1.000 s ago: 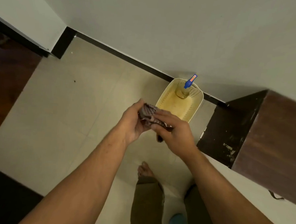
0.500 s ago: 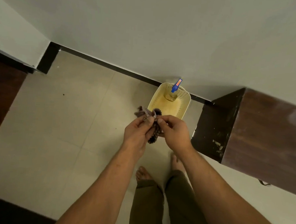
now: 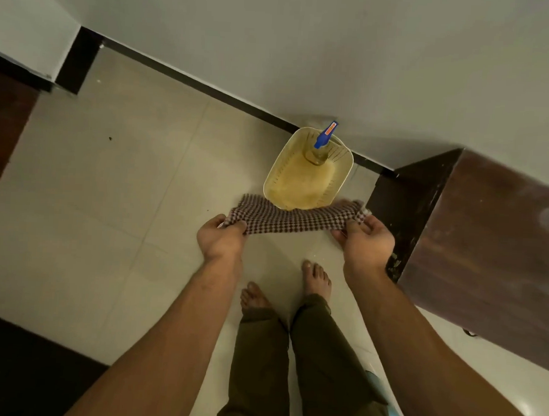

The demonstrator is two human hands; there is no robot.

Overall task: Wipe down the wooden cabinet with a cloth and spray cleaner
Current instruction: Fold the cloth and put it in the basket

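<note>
Cloth held spread at mid-frame
Left hand (image 3: 222,240) and right hand (image 3: 367,241) each pinch one end of the cloth (image 3: 293,216).

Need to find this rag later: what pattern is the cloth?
A small dark-and-light check on the cloth, stretched between both hands, clearest in the head view.

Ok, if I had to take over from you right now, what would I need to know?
Left hand: pinching the left end of the checked cloth.
Right hand: pinching the right end, so the cloth is spread open between both hands.
The spray bottle stands untouched in the yellow basket on the floor by the wall.
The wooden cabinet is on the right, its top looking dusty.
Done: cloth opened out.
Left: pick up the bottle, spray, wipe the cabinet.
</note>
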